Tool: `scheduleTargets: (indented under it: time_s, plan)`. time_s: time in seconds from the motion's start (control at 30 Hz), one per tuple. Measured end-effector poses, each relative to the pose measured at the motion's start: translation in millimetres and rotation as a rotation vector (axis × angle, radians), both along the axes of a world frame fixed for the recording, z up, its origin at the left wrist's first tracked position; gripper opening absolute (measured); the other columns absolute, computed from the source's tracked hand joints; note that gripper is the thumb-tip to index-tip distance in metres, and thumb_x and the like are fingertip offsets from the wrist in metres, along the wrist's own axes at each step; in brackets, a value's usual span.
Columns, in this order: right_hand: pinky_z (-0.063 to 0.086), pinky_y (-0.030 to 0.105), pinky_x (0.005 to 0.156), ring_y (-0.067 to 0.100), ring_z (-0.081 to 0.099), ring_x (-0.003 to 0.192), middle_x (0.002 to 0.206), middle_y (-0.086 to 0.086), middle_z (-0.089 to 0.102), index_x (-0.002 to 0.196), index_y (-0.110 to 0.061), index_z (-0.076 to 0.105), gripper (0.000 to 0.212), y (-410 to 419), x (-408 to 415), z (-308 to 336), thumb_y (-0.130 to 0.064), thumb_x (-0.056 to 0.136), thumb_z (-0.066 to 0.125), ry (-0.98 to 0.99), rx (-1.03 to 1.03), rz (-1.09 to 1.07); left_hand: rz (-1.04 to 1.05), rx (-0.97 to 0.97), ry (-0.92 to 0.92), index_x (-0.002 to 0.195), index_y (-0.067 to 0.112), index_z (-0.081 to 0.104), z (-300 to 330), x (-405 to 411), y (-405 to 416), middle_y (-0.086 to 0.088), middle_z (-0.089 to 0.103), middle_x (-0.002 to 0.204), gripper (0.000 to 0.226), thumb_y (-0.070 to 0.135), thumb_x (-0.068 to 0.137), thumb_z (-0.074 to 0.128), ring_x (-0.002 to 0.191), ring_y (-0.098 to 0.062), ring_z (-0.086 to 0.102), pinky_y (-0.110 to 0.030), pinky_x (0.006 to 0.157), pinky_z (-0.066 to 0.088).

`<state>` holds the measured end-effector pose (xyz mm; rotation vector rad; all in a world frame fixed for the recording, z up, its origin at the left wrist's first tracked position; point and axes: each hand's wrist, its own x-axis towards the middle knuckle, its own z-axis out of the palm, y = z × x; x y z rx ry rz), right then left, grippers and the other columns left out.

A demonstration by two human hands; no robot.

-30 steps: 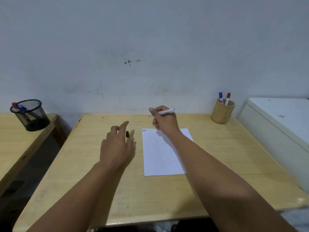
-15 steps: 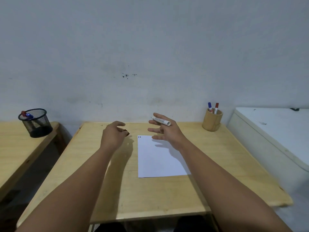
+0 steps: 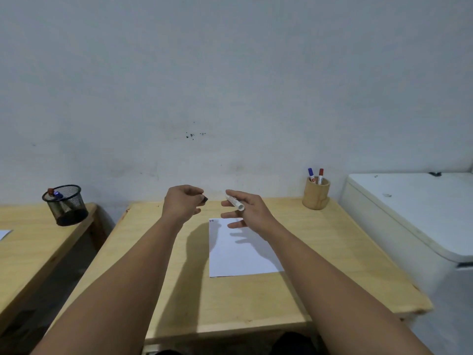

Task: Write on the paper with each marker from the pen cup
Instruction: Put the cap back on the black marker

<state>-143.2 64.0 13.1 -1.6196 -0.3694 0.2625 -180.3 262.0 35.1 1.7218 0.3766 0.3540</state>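
Observation:
A white sheet of paper (image 3: pixel 238 249) lies on the wooden table (image 3: pixel 320 265), with small marks at its top left corner. Above the paper's far edge, my right hand (image 3: pixel 249 211) holds a white marker (image 3: pixel 235 202) between thumb and fingers, its other fingers spread. My left hand (image 3: pixel 183 202) is raised to the left of it, fingertips pinching a small black cap (image 3: pixel 205 199). The cap and the marker's near end are a short gap apart. A wooden pen cup (image 3: pixel 316 194) at the table's back right holds a blue marker (image 3: pixel 311 174) and a red marker (image 3: pixel 320 175).
A black mesh cup (image 3: pixel 66 205) with pens stands on a second wooden table (image 3: pixel 33 242) at the left, across a gap. A white cabinet (image 3: pixel 414 226) borders the table's right side. A grey wall rises right behind the table.
My left hand picked the black cap off the table and lifted it. My right hand raised the marker off the paper and turned it toward the cap. The camera tilted back.

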Motion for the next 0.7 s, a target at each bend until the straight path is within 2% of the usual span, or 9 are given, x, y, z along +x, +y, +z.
scheduleTargets:
  time_s: [0.13,0.2,0.27,0.37,0.53,0.7]
  plan:
    - [0.07,0.05,0.078,0.023,0.077,0.077,0.113,0.01,0.075,0.132,-0.01,0.073,0.03,-3,0,5,-0.017,0.113,0.052,0.03,0.096,-0.043,-0.015,-0.027,-0.018,0.108,0.002,0.073,7,3,-6,-0.017,0.077,0.106,0.014,0.001,0.095,0.067,0.101,-0.027,0.076,-0.044,0.089,0.063]
    - [0.07,0.043,0.069,0.022,0.073,0.073,0.106,0.01,0.074,0.122,-0.009,0.074,0.02,-4,1,4,-0.011,0.109,0.059,-0.03,0.058,-0.051,-0.015,-0.056,-0.028,0.107,0.001,0.073,10,4,-8,-0.018,0.077,0.107,0.013,0.001,0.095,0.067,0.102,-0.028,0.077,-0.043,0.089,0.062]
    - [0.066,0.038,0.061,0.023,0.07,0.071,0.101,0.012,0.078,0.114,-0.015,0.07,0.014,-5,1,1,-0.007,0.104,0.065,-0.065,0.011,-0.049,-0.02,-0.099,-0.031,0.107,0.0,0.073,14,5,-11,-0.019,0.077,0.107,0.013,0.002,0.096,0.067,0.102,-0.029,0.077,-0.042,0.089,0.062]
    - [0.062,0.034,0.062,0.019,0.073,0.069,0.103,0.015,0.081,0.112,-0.027,0.068,0.021,-5,5,-5,-0.013,0.098,0.078,-0.1,-0.054,-0.051,-0.045,-0.145,-0.024,0.109,-0.001,0.073,18,7,-16,-0.018,0.077,0.105,0.013,0.001,0.097,0.067,0.101,-0.027,0.077,-0.041,0.089,0.062]
    - [0.058,0.029,0.066,0.013,0.074,0.068,0.094,-0.003,0.078,0.104,-0.028,0.075,0.015,-7,10,-11,-0.017,0.096,0.082,-0.125,-0.111,-0.096,-0.098,-0.141,-0.004,0.11,0.0,0.073,20,9,-27,-0.017,0.078,0.104,0.014,0.002,0.097,0.068,0.098,-0.026,0.077,-0.042,0.094,0.061]
    - [0.055,0.024,0.063,0.011,0.075,0.072,0.096,-0.007,0.079,0.111,-0.023,0.081,0.016,-19,12,-8,-0.019,0.095,0.082,-0.143,-0.15,-0.121,-0.149,-0.025,0.031,0.108,0.003,0.074,21,11,-37,-0.012,0.08,0.098,0.014,0.006,0.095,0.071,0.094,-0.021,0.079,-0.043,0.096,0.061]
